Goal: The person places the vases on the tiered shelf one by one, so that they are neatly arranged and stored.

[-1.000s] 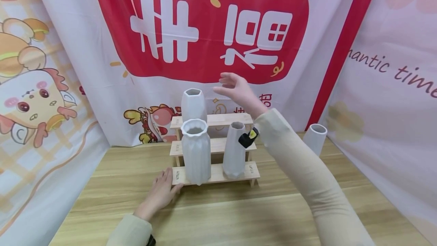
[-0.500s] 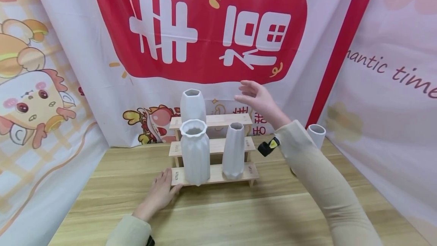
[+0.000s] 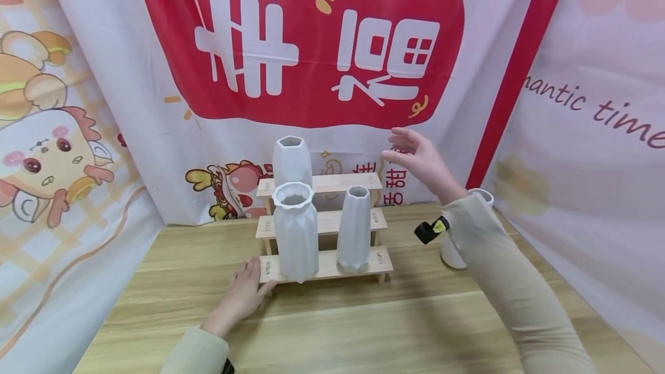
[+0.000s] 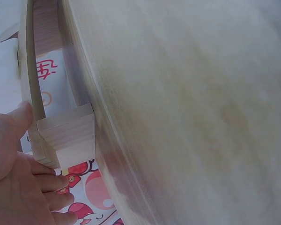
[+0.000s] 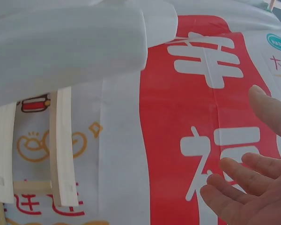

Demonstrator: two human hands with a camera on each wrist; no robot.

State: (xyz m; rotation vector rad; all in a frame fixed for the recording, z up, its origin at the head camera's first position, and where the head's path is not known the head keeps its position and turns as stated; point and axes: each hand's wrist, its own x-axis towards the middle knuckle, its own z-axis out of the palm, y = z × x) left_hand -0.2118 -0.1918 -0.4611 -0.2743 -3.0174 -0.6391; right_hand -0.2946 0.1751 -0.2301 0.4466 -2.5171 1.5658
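Note:
My left hand holds the front left corner of a three-step wooden display stand. In the left wrist view, the thumb presses the board's edge while the fingers lie on the other side of the leg. On the lowest step stand a white fluted vase with a ruffled rim and a slimmer white faceted vase. Another white vase with an angular mouth stands on the top step. My right hand hovers in the air right of the stand, fingers loosely bent and holding nothing.
A fourth white vase stands on the wood-grain table at the right, partly hidden behind my right sleeve. A printed cloth with a red patch hangs behind the stand, and more cloth hangs at both sides.
My right hand has moved right and a little down, away from above the stand, its sleeve now covering more of the far-right vase. The left hand and the stand stay put.

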